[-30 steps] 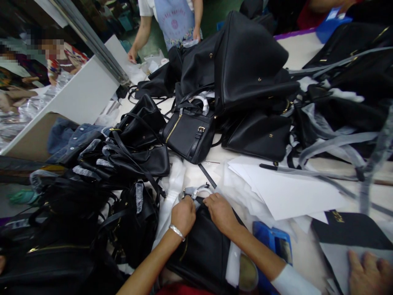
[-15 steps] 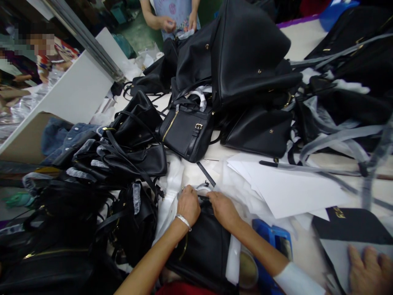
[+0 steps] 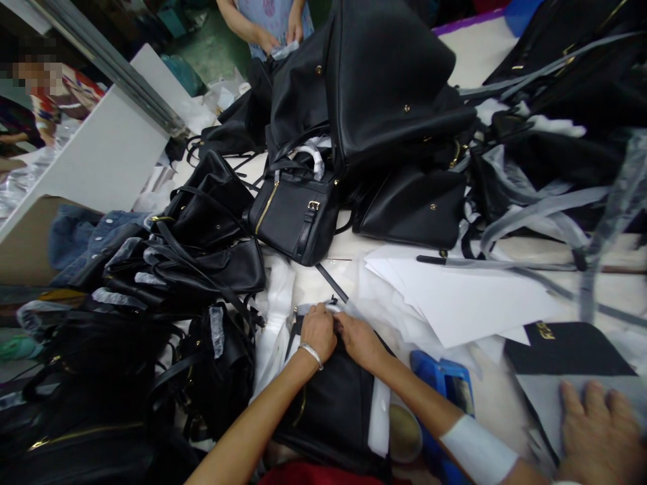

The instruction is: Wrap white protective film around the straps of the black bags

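A black leather bag (image 3: 336, 397) with a gold zipper on its left side lies on the table right in front of me. At its top edge my left hand (image 3: 318, 333), with a silver bracelet at the wrist, is closed with fingers curled down. My right hand (image 3: 360, 342) pinches the same edge, its fingertips almost meeting the left ones. What exactly lies between the fingertips is hidden. White wrapping (image 3: 379, 417) shows along the bag's right side. A dark strap (image 3: 332, 283) runs out on the table just beyond the hands.
Black bags are heaped at the left and back, among them a small buckled bag (image 3: 296, 215). White paper sheets (image 3: 455, 296) and a blue object (image 3: 445, 377) lie to the right. Another person's hand (image 3: 599, 424) rests on a grey-and-black panel (image 3: 566, 350). Someone stands at the far side.
My hands have come closer together along the bag's top edge, the left shifting right. The view has shifted slightly. The far person's hands have lowered a little.
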`<act>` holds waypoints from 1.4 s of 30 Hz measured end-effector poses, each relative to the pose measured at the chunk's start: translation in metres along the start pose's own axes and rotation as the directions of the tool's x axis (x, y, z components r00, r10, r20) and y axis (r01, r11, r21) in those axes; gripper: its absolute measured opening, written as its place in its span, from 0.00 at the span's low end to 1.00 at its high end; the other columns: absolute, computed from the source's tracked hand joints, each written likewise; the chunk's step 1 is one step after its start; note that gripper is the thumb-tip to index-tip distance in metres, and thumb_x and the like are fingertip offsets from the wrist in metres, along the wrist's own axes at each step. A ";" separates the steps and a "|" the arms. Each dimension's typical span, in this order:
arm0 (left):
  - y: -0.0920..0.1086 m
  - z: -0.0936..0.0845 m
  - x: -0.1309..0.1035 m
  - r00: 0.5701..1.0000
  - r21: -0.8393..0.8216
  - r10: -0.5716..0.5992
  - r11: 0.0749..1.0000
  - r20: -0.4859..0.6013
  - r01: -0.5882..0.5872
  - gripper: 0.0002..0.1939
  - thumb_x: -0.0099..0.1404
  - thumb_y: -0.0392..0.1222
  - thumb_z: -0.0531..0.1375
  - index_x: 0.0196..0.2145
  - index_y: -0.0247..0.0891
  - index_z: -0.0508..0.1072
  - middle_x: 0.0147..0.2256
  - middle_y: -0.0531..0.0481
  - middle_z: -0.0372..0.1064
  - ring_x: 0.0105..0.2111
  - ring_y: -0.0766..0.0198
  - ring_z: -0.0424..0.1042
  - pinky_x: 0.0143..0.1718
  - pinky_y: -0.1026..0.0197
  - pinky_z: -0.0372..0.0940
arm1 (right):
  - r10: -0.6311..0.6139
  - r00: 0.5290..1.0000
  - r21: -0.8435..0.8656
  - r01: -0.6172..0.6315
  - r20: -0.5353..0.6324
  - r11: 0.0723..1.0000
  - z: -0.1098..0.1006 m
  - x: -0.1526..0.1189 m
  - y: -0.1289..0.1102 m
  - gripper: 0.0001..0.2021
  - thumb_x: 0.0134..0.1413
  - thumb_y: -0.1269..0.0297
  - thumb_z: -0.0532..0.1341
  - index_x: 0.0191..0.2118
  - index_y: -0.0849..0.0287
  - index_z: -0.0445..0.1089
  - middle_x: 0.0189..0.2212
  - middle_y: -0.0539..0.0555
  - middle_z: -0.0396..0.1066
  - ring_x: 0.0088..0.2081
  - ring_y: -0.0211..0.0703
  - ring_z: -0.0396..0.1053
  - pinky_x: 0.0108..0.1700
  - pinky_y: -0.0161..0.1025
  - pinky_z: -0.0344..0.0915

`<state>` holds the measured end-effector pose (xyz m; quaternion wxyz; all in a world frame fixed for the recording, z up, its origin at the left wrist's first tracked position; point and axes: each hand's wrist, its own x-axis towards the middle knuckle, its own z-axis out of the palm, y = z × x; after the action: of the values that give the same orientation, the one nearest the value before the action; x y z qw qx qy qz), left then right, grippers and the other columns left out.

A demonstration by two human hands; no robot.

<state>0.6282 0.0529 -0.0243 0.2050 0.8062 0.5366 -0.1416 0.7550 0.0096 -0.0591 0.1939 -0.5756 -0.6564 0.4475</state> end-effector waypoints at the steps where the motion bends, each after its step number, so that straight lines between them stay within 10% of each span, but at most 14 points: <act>1: -0.001 0.001 0.001 1.000 -0.010 -0.006 1.000 0.013 0.006 0.13 0.59 0.30 0.51 0.38 0.31 0.73 0.41 0.37 0.67 0.44 0.53 0.64 0.46 0.53 0.59 | -0.014 1.000 0.022 0.014 -0.003 1.000 0.000 0.000 0.001 0.15 0.56 0.77 0.48 0.47 0.61 0.61 0.37 0.56 0.71 0.40 0.42 0.69 0.43 0.38 0.63; 17: -0.029 -0.007 0.038 0.916 -0.125 0.145 0.987 0.374 -0.105 0.07 0.51 0.33 0.59 0.25 0.36 0.78 0.26 0.46 0.75 0.30 0.60 0.73 0.34 0.64 0.64 | -0.318 0.935 -0.381 0.355 0.158 0.854 -0.005 -0.027 -0.045 0.14 0.59 0.73 0.52 0.49 0.56 0.65 0.41 0.57 0.69 0.41 0.44 0.67 0.42 0.39 0.63; 25: -0.040 -0.006 0.029 0.938 -0.275 0.179 0.957 0.298 -0.096 0.03 0.46 0.32 0.62 0.20 0.37 0.76 0.21 0.50 0.73 0.25 0.64 0.70 0.30 0.65 0.63 | -0.231 0.934 -0.536 0.346 0.272 0.770 0.031 -0.007 -0.059 0.13 0.56 0.78 0.49 0.43 0.64 0.67 0.35 0.62 0.72 0.35 0.47 0.70 0.35 0.39 0.63; 30: -0.063 -0.023 -0.027 0.997 -0.383 0.076 0.921 0.008 -0.067 0.13 0.63 0.39 0.50 0.38 0.35 0.73 0.37 0.46 0.73 0.35 0.64 0.70 0.40 0.63 0.63 | -0.236 0.932 -0.539 0.353 0.276 0.765 0.017 -0.009 -0.060 0.10 0.59 0.74 0.50 0.41 0.60 0.66 0.32 0.57 0.73 0.32 0.43 0.70 0.34 0.36 0.61; 34: -0.099 -0.014 -0.113 0.963 -0.557 -0.135 0.831 -0.234 -0.019 0.17 0.68 0.47 0.45 0.41 0.35 0.68 0.39 0.44 0.69 0.37 0.62 0.69 0.41 0.61 0.62 | -0.297 0.928 -0.376 0.364 0.224 0.852 0.004 -0.013 -0.057 0.06 0.60 0.70 0.51 0.39 0.57 0.64 0.34 0.53 0.72 0.37 0.43 0.70 0.37 0.35 0.61; 38: -0.120 0.018 -0.188 0.974 -0.708 -0.156 0.706 -0.166 -0.008 0.17 0.68 0.49 0.46 0.37 0.37 0.70 0.35 0.48 0.69 0.37 0.61 0.68 0.41 0.62 0.60 | -0.307 0.938 -0.223 0.337 0.159 0.915 0.004 -0.013 -0.051 0.07 0.57 0.72 0.52 0.40 0.55 0.64 0.33 0.51 0.71 0.37 0.42 0.69 0.38 0.35 0.59; 42: -0.129 0.035 -0.211 0.995 -0.823 -0.092 0.567 -0.039 0.020 0.17 0.65 0.50 0.49 0.38 0.36 0.70 0.32 0.51 0.67 0.35 0.63 0.65 0.39 0.63 0.59 | -0.265 0.956 -0.212 0.287 0.128 0.934 0.009 -0.012 -0.052 0.09 0.55 0.73 0.52 0.39 0.55 0.65 0.31 0.49 0.70 0.34 0.40 0.68 0.37 0.34 0.58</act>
<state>0.4275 -0.0908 0.0163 0.5303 0.6064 0.5737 0.1484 0.7210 -0.0018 -0.0181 0.1554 -0.4737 -0.7863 0.3650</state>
